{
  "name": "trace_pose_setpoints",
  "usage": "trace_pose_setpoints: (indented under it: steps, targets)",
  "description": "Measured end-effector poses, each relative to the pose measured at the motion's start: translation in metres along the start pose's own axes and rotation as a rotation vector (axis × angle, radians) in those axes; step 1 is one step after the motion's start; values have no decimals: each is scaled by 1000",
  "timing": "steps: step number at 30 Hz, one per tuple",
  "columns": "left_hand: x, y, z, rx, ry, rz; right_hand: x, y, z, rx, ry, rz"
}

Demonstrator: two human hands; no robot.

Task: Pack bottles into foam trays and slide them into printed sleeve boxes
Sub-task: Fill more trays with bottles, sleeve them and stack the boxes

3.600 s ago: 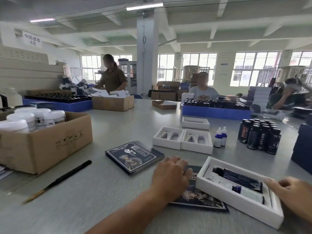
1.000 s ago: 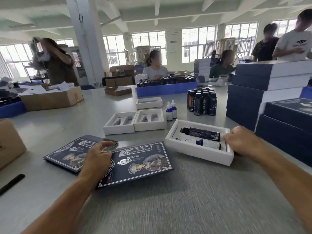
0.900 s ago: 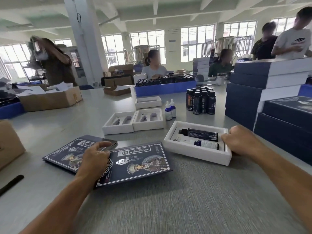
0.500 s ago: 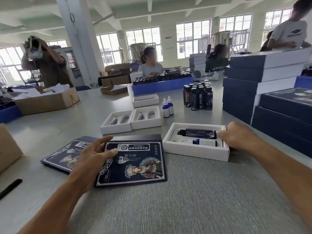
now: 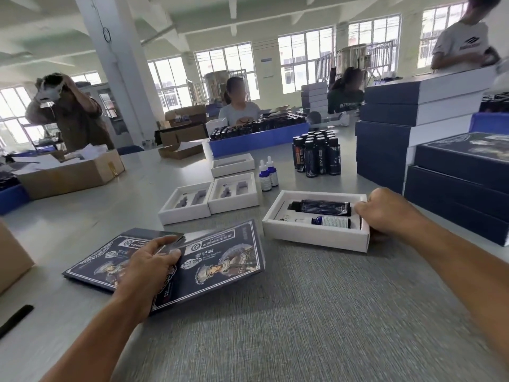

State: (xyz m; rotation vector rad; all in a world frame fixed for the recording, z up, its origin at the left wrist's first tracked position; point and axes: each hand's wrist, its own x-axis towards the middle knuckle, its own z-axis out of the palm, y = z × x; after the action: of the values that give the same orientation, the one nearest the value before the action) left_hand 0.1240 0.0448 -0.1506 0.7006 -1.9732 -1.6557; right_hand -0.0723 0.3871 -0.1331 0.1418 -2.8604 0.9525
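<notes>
1. The left hand (image 5: 148,264) pinches the far edge of a flattened printed sleeve box (image 5: 217,264), lifting it off a second sleeve (image 5: 96,260) on the grey table (image 5: 316,312).
2. The right hand (image 5: 385,212), fingers curled, grips the right end of a white foam tray (image 5: 314,237) just right of the sleeve.
3. A dark bottle (image 5: 322,207) and a blue dropper bottle (image 5: 329,221) lie side by side in the tray.

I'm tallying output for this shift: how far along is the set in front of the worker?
Done: the near tray holds both bottles, dark and blue. In hand: the right hand grips that tray's end while the left hand holds the top sleeve. Left: the tray is not yet in the sleeve, and two empty trays wait behind.
</notes>
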Motion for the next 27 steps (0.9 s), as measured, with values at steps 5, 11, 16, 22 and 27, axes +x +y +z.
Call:
trace_pose_setpoints:
  steps: [5,11,16,22,27]
  targets:
    - [1,2,2,58,30,0,-1,-6,-1,60,3,-37]
    - [3,0,-1,77,10,-1,-3,-7,-2,82,-10,-13]
    - [4,0,0,93,15,10,-3,-7,-3,91,-16,0]
    - [4,0,-1,94,20,-13,-4,-8,-3,107,-33,-5]
    - [2,2,0,111,28,-30,-5,-9,-4,112,-41,1]
